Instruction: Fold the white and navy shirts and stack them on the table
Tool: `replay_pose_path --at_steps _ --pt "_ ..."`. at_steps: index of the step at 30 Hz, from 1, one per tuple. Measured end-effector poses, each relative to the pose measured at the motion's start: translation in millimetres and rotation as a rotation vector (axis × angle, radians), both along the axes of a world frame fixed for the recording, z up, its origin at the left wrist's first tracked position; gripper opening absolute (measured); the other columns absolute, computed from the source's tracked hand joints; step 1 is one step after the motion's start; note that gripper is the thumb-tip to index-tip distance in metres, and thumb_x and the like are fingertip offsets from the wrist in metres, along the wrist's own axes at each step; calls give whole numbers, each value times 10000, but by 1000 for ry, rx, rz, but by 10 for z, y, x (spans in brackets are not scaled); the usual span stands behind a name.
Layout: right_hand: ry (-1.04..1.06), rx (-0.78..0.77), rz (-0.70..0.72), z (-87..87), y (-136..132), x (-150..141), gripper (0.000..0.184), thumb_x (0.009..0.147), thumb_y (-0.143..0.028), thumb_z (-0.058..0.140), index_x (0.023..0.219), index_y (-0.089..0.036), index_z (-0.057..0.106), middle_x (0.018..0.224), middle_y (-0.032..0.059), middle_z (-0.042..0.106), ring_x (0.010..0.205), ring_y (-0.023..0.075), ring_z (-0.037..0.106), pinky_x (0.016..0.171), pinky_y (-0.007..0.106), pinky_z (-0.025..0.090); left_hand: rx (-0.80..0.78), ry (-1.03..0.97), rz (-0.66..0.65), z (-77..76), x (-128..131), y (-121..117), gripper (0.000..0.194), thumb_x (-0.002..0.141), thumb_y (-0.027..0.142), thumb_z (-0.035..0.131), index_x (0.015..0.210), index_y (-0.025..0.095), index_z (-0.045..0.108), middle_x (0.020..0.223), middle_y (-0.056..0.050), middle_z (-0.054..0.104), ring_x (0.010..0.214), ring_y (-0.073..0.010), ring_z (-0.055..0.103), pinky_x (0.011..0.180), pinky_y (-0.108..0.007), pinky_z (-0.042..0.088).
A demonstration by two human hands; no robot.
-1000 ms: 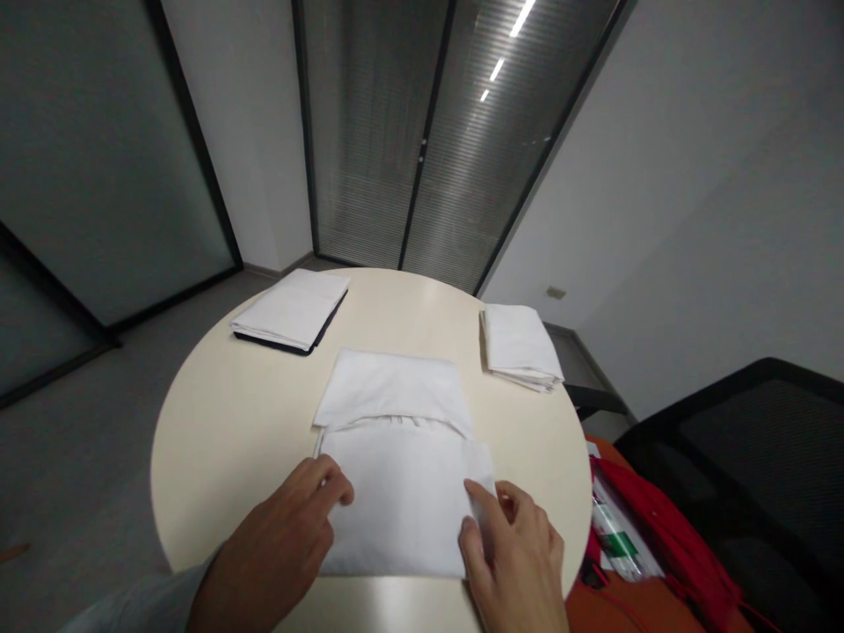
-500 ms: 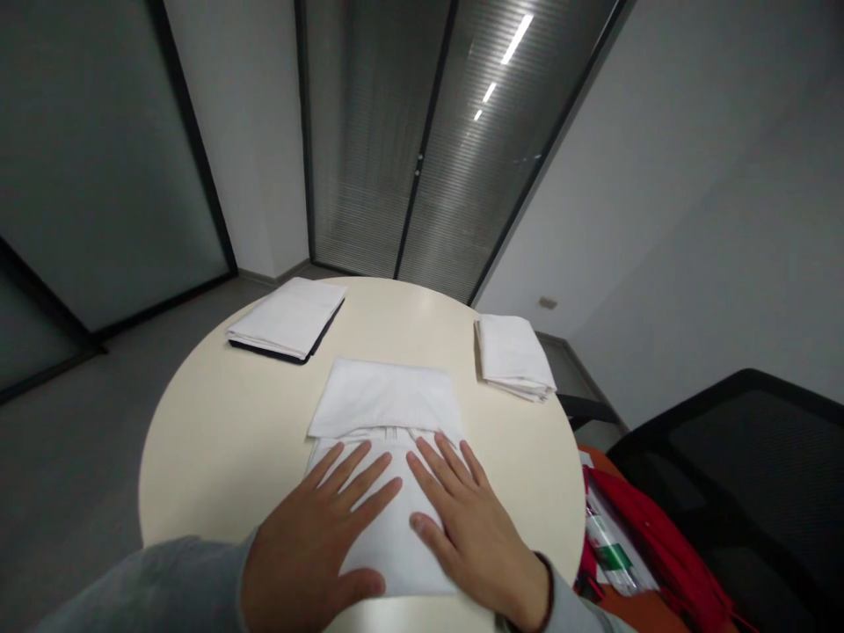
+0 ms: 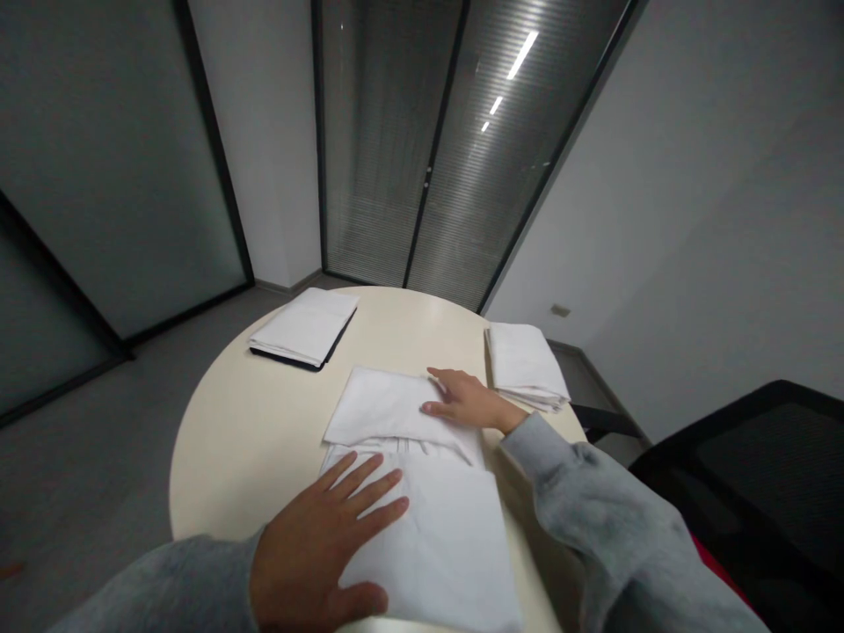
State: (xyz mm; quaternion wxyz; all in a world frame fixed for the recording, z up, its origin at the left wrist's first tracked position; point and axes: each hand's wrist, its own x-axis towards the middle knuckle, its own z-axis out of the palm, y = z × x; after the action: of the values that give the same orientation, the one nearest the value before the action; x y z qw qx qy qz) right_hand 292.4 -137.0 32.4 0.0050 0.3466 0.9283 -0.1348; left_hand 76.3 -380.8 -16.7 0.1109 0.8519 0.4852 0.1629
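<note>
A white folded cloth garment [image 3: 441, 527] lies flat in front of me, its far part turned over as a flap. On the near part's left side rests my left hand [image 3: 330, 536], palm down with fingers spread. My right hand [image 3: 468, 400] reaches to the flap's far right corner, thumb and fingers apart, over or touching the cloth. Whether its fingertips press the fabric I cannot tell. Gathered seams show along the line between the flap and the near part.
The round cream table [image 3: 230, 440] carries a white folded stack [image 3: 307, 325] with a dark layer beneath at the far left, and another white folded stack [image 3: 527, 360] at the right edge. A black mesh chair [image 3: 758, 475] stands to the right. Glass partitions and walls surround the table.
My right hand has left the near part of the cloth and moved forward to the flap's far right. The left hand stays on the near part. The view has shifted slightly.
</note>
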Motion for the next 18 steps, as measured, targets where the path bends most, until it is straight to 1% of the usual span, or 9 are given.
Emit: replay_pose_path --at_steps 2,4,6,7,8,10,14,16,18 --pt "-52 -33 8 -86 174 -87 716 900 -539 730 1460 -127 557 1411 211 620 1290 349 586 1090 469 447 -70 36 -2 195 -8 18 695 916 741 580 1483 338 569 1586 -53 517 1479 -400 430 1218 -650 324" --pt "-80 -55 27 -142 270 -145 615 873 -499 764 1360 -145 643 1319 177 675 1199 315 639 1021 405 481 -92 74 20 382 77 54 664 916 738 581 1385 275 662 1527 -105 579 1439 -427 478 1197 -671 345" --pt "-99 -76 47 -143 325 -191 528 856 -437 785 1281 -139 683 1252 148 712 1112 273 675 946 335 497 -54 66 -17 483 236 124 701 925 744 558 1391 229 654 1540 -139 558 1447 -423 469 1215 -658 320" --pt "-106 -83 54 -124 345 -214 493 849 -401 791 1252 -135 692 1223 135 728 1071 256 687 905 308 499 -26 42 -72 482 326 170 733 934 748 535 1447 229 605 1577 -138 514 1469 -409 443 1232 -646 293" --pt "-115 -87 62 -94 359 -237 454 844 -366 795 1224 -137 699 1196 122 742 1032 242 695 865 289 497 3 12 -136 444 411 220 765 944 754 509 1512 242 535 1615 -128 463 1495 -395 407 1246 -639 262" --pt "-129 -78 72 -11 364 -277 375 841 -303 791 1173 -150 709 1138 98 763 970 224 702 803 270 484 43 -36 -210 276 540 317 796 961 763 463 1588 274 425 1658 -106 394 1531 -383 343 1260 -647 200" --pt "-107 27 74 210 200 -293 250 889 -259 736 1120 -177 685 1119 82 754 962 225 684 757 280 439 33 -23 -190 -145 584 430 815 963 787 416 1600 280 405 1666 -104 380 1544 -381 314 1261 -652 156" --pt "-69 99 64 335 16 -254 229 934 -253 682 1153 -196 644 1163 77 727 997 232 666 758 295 416 29 -25 -189 -255 534 453 814 958 795 410 1593 286 416 1672 -101 371 1547 -374 310 1259 -635 174" --pt "-33 189 77 458 -225 -190 210 963 -222 635 1171 -205 605 1170 70 701 1015 233 645 765 309 403 30 -36 -193 -272 479 483 812 953 795 423 1585 286 430 1669 -104 378 1534 -373 337 1247 -618 216"
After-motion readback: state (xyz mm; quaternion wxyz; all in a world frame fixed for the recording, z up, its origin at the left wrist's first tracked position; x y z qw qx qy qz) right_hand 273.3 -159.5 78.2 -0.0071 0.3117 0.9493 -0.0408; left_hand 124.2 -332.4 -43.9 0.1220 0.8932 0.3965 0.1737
